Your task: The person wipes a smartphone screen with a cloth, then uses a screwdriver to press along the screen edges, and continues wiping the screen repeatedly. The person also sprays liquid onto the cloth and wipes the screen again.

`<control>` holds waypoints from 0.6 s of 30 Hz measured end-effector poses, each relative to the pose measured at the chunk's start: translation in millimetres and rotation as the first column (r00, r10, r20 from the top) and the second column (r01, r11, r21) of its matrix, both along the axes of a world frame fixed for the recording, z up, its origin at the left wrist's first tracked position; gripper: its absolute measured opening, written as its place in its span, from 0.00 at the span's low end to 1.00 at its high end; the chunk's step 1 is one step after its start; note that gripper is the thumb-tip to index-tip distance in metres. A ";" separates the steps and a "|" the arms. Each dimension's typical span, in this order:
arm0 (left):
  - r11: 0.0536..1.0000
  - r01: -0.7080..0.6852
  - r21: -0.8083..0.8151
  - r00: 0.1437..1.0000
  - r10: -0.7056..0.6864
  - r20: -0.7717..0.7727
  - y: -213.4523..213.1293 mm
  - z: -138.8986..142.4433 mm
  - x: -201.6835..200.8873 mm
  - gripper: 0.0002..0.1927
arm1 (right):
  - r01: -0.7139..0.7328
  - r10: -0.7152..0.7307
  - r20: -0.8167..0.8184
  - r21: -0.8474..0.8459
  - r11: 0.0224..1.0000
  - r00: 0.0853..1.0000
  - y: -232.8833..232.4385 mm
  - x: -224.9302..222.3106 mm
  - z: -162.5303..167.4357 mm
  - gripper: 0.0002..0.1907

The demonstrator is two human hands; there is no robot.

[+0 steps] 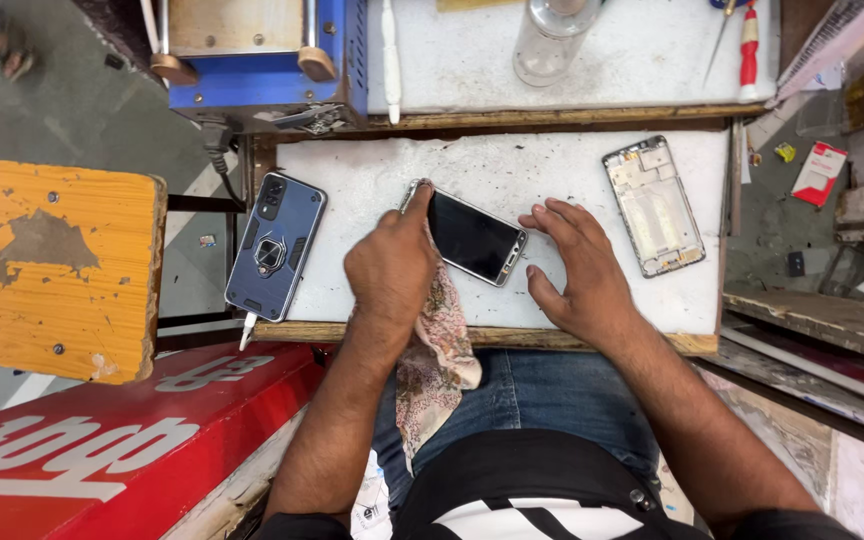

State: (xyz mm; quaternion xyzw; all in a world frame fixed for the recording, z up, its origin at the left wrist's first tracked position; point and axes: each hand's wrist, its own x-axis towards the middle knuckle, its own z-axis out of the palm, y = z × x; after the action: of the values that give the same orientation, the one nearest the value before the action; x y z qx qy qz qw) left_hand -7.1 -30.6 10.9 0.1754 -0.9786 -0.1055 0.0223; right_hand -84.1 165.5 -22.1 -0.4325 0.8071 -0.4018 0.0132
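A glossy black phone [472, 237] lies mid-desk [552, 170]. A floral cloth [439, 345] is pinched against it by the left hand [390, 268]; at three o'clock the right hand [580, 268] is rested, fingers spread.

Under my left hand [390, 268] the patterned cloth [439, 345] looks soft and matt against the phone's glossy black glass [472, 237]. The white work board [372, 180] is scuffed and rough, its wooden edge [492, 337] worn; the orange stool [57, 268] shows chipped paint
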 end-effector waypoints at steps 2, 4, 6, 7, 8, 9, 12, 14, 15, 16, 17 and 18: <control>0.999 0.052 0.006 0.996 -0.052 0.065 7.3 10.6 -2.3 0.22 | 0.014 -0.014 -0.006 -0.023 1.000 1.000 0.8 -0.1 -0.3 0.35; 0.977 0.197 0.083 0.978 -0.202 0.048 17.9 14.7 0.4 0.24 | 0.032 -0.030 0.035 -0.073 0.997 0.999 1.2 -0.4 -0.5 0.33; 0.909 0.281 0.309 0.958 -0.250 -0.139 28.6 9.1 9.6 0.23 | 0.068 -0.051 0.144 -0.122 0.990 0.988 5.2 0.9 -1.2 0.32; 0.838 0.298 0.457 0.950 -0.216 -0.225 32.5 3.1 16.4 0.21 | 0.076 -0.047 0.174 -0.169 0.983 0.984 7.0 1.7 -2.6 0.31; 0.739 0.327 0.589 0.937 -0.172 -0.305 31.1 -4.7 22.9 0.20 | 0.091 -0.048 0.202 -0.212 0.973 0.978 9.5 1.8 -4.6 0.30; 0.594 0.337 0.730 0.936 -0.127 -0.329 27.0 -13.5 29.1 0.19 | 0.111 -0.051 0.227 -0.258 0.960 0.973 11.9 1.5 -7.2 0.28; 0.139 0.302 0.943 0.952 0.003 -0.305 12.3 -35.4 46.3 0.17 | 0.088 0.002 0.233 -0.373 0.924 0.972 16.5 -0.6 -16.8 0.24; -0.063 0.256 0.965 0.966 0.041 -0.254 8.5 -40.7 53.2 0.18 | 0.031 0.080 0.224 -0.456 0.890 0.971 16.8 -2.2 -21.3 0.21; -0.082 0.233 0.969 0.972 0.026 -0.232 8.7 -39.8 55.0 0.17 | 0.004 0.117 0.214 -0.493 0.870 0.970 17.3 -2.5 -21.9 0.20; -0.099 0.212 0.972 0.977 0.011 -0.212 10.7 -36.5 56.3 0.17 | -0.036 0.156 0.222 -0.467 0.884 0.962 18.0 -2.4 -20.6 0.19; -0.119 0.191 0.974 0.981 -0.003 -0.192 14.1 -31.2 57.0 0.17 | -0.076 0.195 0.232 -0.438 0.896 0.953 20.1 -1.2 -17.8 0.18; -0.103 0.200 0.974 0.979 -0.013 -0.203 17.1 -24.4 57.5 0.18 | -0.118 0.231 0.241 -0.409 0.905 0.943 21.1 0.0 -14.0 0.18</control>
State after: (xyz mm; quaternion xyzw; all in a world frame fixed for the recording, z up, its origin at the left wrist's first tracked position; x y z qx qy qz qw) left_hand 50.3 -13.5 -13.6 0.0486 -0.5871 -0.8058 -0.0610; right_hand -84.0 186.6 -36.1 -0.4355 0.6584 -0.6088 0.0789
